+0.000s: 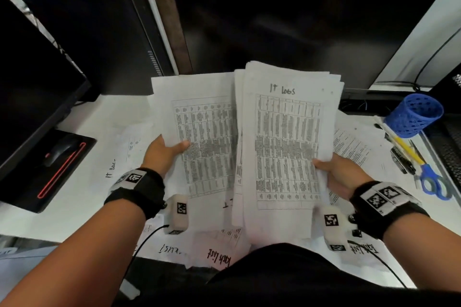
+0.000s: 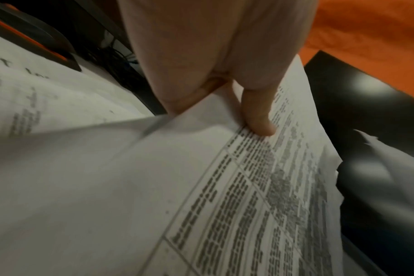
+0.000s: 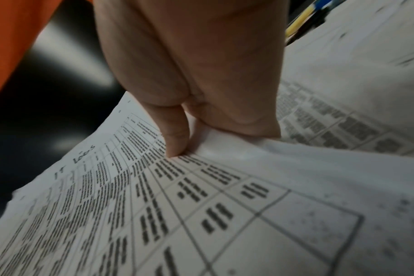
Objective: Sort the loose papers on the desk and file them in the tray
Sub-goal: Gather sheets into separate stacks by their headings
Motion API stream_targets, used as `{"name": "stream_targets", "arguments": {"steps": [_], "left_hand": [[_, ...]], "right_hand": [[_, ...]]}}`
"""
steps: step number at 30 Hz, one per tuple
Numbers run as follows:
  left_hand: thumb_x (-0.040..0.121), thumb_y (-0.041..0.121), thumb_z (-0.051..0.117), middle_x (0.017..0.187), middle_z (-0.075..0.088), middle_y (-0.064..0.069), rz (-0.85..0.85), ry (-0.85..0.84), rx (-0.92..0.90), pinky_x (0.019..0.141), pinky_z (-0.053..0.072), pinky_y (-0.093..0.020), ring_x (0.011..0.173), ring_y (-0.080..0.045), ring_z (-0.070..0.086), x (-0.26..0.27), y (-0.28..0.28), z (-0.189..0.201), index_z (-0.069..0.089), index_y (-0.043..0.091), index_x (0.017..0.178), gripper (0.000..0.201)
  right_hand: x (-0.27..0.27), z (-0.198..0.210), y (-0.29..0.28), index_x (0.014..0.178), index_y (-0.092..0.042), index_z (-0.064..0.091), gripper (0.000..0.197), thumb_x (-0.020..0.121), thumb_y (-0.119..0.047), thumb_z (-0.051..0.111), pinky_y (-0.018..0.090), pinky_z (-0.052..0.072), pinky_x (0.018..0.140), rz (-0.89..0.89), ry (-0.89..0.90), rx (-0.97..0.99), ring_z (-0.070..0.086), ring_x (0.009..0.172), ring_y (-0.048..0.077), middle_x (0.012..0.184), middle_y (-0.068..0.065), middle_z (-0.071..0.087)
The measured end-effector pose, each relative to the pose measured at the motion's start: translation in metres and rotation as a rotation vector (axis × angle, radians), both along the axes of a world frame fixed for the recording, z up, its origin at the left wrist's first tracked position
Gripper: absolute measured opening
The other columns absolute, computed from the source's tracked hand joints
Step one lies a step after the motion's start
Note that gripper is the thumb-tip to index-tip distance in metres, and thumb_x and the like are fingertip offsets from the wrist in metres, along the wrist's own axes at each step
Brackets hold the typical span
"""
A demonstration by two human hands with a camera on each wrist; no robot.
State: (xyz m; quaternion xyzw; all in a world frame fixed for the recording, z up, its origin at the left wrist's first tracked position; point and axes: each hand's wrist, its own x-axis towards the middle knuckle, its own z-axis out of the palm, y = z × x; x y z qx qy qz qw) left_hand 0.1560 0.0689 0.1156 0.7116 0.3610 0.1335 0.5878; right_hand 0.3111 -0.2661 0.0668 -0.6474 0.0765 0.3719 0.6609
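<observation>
The left hand pinches a single printed sheet at its left edge — thumb on top across the table of text, fingers hidden beneath the paper. The left wrist view shows the same grip: the thumb pressed flat on the print, the sheet curving away below it.

The right hand holds a thicker stack of papers by its right edge, thumb on the top page and fingers curled under. The top page bears the handwritten heading "IT logs" above a dense grid. In the right wrist view the thumb clamps the stack's edge.

Both bundles are lifted above the desk, side by side, the stack's left edge overlapping the sheet's right edge. More loose papers lie flat on the desk under and around the hands, some hanging over its near edge.

Toward the desk's right edge stand a blue mesh pen cup, pens and blue-handled scissors. At the left edge sit a monitor and a mouse on its pad. No tray can be made out.
</observation>
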Motion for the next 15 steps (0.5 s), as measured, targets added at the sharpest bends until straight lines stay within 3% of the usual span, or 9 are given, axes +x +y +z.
{"name": "stream_targets", "arguments": {"steps": [3, 6, 9, 11, 13, 15], "left_hand": [[0.086, 0.018, 0.067, 0.105, 0.064, 0.004, -0.087, -0.036, -0.097, 0.088, 0.044, -0.028, 0.093, -0.01, 0.06, 0.009, -0.013, 0.009, 0.055, 0.015, 0.115, 0.032], [0.086, 0.016, 0.066, 0.12, 0.066, -0.003, -0.134, -0.104, -0.231, 0.103, 0.043, -0.04, 0.111, -0.021, 0.062, 0.017, -0.019, 0.019, 0.056, 0.012, 0.125, 0.04], [0.085, 0.016, 0.066, 0.114, 0.069, -0.006, -0.181, -0.138, -0.294, 0.096, 0.048, -0.043, 0.11, -0.027, 0.064, 0.022, -0.022, 0.024, 0.063, 0.017, 0.116, 0.031], [0.088, 0.017, 0.062, 0.104, 0.073, -0.005, -0.143, -0.142, -0.272, 0.085, 0.053, -0.038, 0.106, -0.03, 0.065, 0.026, -0.026, 0.03, 0.067, 0.019, 0.108, 0.021], [0.095, 0.034, 0.053, 0.105, 0.073, -0.002, -0.019, -0.17, -0.305, 0.085, 0.052, -0.035, 0.107, -0.026, 0.065, 0.028, -0.03, 0.035, 0.066, 0.019, 0.114, 0.028], [0.091, 0.061, 0.042, 0.12, 0.067, 0.003, 0.058, -0.225, -0.292, 0.1, 0.045, -0.036, 0.115, -0.018, 0.06, 0.028, -0.036, 0.041, 0.059, 0.021, 0.128, 0.057]], "right_hand": [[-0.006, 0.017, 0.024, 0.134, -0.008, 0.046, 0.053, 0.084, -0.008, 0.06, 0.049, 0.041, 0.105, 0.01, -0.017, 0.007, 0.059, 0.116, 0.028, 0.124, 0.01, 0.063], [-0.009, 0.031, 0.042, 0.118, -0.01, 0.056, 0.028, 0.093, 0.0, 0.048, 0.044, 0.043, 0.102, 0.042, -0.043, 0.033, 0.061, 0.109, 0.025, 0.117, 0.01, 0.065], [-0.012, 0.043, 0.058, 0.104, -0.01, 0.06, 0.019, 0.094, 0.001, 0.047, 0.04, 0.046, 0.098, 0.047, -0.073, 0.034, 0.064, 0.1, 0.021, 0.106, 0.008, 0.068], [-0.017, 0.047, 0.067, 0.108, -0.006, 0.062, 0.018, 0.094, -0.003, 0.051, 0.038, 0.049, 0.093, 0.065, -0.102, 0.022, 0.065, 0.1, 0.022, 0.108, 0.01, 0.069], [-0.022, 0.05, 0.074, 0.113, -0.004, 0.063, 0.022, 0.093, -0.008, 0.054, 0.037, 0.05, 0.091, 0.07, -0.15, -0.007, 0.066, 0.1, 0.022, 0.112, 0.011, 0.069], [-0.027, 0.056, 0.078, 0.115, -0.007, 0.063, 0.023, 0.093, -0.01, 0.054, 0.038, 0.048, 0.096, 0.06, -0.198, -0.005, 0.065, 0.103, 0.022, 0.113, 0.009, 0.069]]}}
